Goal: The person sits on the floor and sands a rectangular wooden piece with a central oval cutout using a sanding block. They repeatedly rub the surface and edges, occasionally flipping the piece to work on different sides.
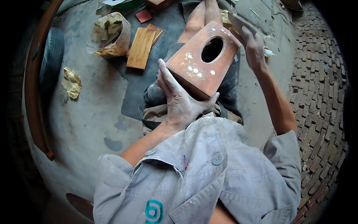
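Observation:
A reddish-brown wooden tissue box (179, 61) with an oval hole and several white spots on its top rests tilted over my lap. My left hand (181, 99) grips its near end, fingers along the left side and thumb at the near right corner. Dust whitens that hand. At the box's far right edge, my right hand (253, 48) holds a flat grey sheet, like sandpaper (242, 21), against or close to the side. The fingers behind the sheet are partly hidden.
Left of the box lie two wooden boards (141, 48), one partly over the other. Beyond them stands a dusty open container (125, 41) of scraps. A crumpled yellowish paper (71, 83), a tyre (52, 58) and a red pad (143, 16) are also left. A small white bottle (267, 52) is right.

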A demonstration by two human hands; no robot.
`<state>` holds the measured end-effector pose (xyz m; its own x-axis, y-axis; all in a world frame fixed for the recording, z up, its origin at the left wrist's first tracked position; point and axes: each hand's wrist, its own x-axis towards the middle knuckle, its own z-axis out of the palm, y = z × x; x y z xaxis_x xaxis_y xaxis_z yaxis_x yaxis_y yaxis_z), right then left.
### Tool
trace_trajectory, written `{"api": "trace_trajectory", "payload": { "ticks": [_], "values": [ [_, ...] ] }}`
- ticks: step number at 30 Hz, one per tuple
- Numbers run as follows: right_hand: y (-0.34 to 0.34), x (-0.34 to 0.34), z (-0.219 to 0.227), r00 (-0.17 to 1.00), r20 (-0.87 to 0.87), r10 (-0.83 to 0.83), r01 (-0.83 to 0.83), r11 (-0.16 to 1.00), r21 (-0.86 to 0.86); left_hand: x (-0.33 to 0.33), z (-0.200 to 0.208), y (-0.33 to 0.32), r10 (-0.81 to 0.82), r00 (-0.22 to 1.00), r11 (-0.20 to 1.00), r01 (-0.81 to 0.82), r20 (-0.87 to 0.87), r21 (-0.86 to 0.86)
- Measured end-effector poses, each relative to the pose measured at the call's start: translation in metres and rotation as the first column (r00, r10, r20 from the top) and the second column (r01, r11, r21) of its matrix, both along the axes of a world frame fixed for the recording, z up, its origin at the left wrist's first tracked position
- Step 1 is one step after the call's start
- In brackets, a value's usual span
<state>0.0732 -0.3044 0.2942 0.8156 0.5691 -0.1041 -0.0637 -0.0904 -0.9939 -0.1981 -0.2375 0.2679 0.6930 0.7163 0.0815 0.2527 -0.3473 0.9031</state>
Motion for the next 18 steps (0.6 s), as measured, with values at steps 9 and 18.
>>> {"api": "trace_trajectory", "payload": {
  "ticks": [9,18],
  "values": [
    [-0.049,-0.062,0.013,0.369,0.716,0.593,-0.520,0.770,-0.369,-0.001,-0.003,-0.003,0.012,1.000,1.000,-0.012,0.000,-0.024],
    [-0.046,-0.086,0.011,0.223,0.740,0.635,-0.652,0.661,-0.371,-0.005,-0.009,-0.010,-0.004,1.000,1.000,0.004,0.031,-0.007]
  ]
}}
